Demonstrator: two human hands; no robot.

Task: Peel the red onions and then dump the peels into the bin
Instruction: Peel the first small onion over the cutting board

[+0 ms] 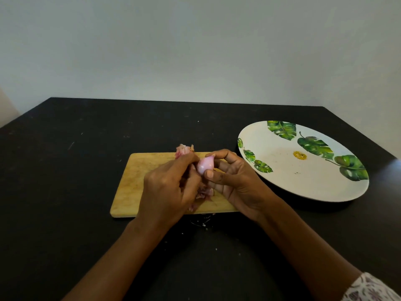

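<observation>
A small pink peeled red onion [205, 165] is held above the wooden cutting board [130, 183]. My right hand [234, 181] grips it between thumb and forefinger. My left hand [171, 185] touches the onion's left side with curled fingers and holds a bunch of pink peel [183, 149] that sticks out above the knuckles. More loose peels [204, 193] lie on the board beneath my hands, partly hidden. No bin is in view.
A large white plate [288, 170] with green leaf prints and a yellow mark sits on the black table [65, 170] to the right of the board. Small scraps lie on the table just in front of the board [202, 222]. A pale wall stands behind.
</observation>
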